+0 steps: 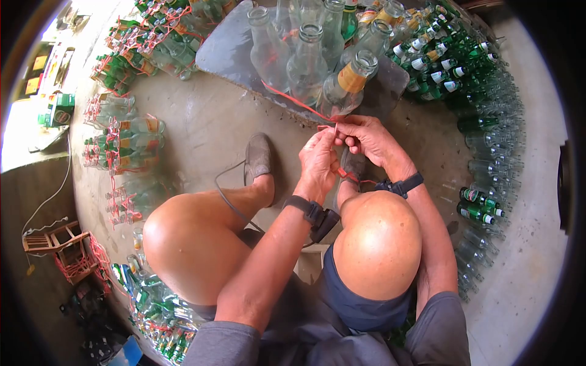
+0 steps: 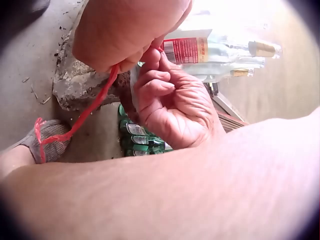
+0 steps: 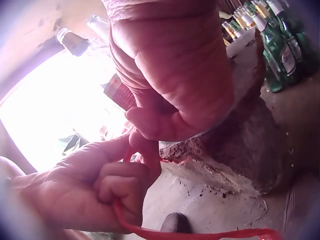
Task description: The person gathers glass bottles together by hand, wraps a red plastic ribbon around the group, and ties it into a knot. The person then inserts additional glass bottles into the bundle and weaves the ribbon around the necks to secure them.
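Observation:
A group of clear glass bottles (image 1: 308, 61) stands on a worn slab (image 1: 226, 52), with red plastic string (image 1: 293, 99) running around the near side. At the slab's front edge my two hands meet over that string. My left hand (image 1: 318, 161) curls its fingers round it, and a loose tail (image 2: 95, 107) hangs from the fist. Thumb and forefinger of my right hand (image 1: 373, 141) pinch the string close to the left fingertips. One front bottle (image 1: 351, 79) has an orange neck band; a red and white label (image 2: 185, 51) shows behind the right hand. The fingertips partly hide the string where they meet.
Green bottles (image 1: 439, 67) and rows of clear bottles (image 1: 497, 158) curve along the right. Tied bundles of bottles (image 1: 131, 143) stand at the left. A wooden stool (image 1: 58, 241) with red string lies far left. My feet in grey shoes (image 1: 259, 155) are below the hands.

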A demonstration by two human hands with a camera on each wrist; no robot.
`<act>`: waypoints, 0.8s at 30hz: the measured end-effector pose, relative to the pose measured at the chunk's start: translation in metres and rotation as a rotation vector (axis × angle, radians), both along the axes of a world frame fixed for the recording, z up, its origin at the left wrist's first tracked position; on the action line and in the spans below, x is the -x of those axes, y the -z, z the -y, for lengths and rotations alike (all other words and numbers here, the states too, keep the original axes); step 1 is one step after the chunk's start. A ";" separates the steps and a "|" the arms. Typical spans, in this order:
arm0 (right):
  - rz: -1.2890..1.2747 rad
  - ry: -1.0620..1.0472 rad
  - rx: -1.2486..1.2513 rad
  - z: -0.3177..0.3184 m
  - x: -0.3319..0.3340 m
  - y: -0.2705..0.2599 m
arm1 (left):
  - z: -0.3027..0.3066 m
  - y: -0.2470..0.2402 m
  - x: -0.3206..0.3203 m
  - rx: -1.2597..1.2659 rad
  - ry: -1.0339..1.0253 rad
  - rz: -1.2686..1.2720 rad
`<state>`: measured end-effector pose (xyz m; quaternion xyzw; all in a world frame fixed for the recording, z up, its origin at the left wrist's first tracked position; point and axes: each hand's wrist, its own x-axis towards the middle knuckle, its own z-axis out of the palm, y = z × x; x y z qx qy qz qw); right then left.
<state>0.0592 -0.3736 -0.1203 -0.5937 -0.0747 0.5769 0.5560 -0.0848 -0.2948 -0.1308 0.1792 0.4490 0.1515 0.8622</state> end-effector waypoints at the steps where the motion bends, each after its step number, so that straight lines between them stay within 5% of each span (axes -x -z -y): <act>1: -0.021 -0.003 -0.016 0.001 -0.001 0.001 | 0.001 0.000 0.000 0.001 0.000 -0.002; 13: -0.036 -0.002 -0.014 0.000 0.000 -0.002 | 0.016 0.001 -0.002 -0.363 -0.109 -0.123; 21: 0.000 -0.033 -0.022 0.001 0.000 -0.002 | 0.011 0.008 0.001 -1.072 -0.028 -0.150; 24: 0.021 -0.041 -0.007 0.001 0.000 -0.002 | 0.011 0.000 0.002 -1.025 0.029 -0.181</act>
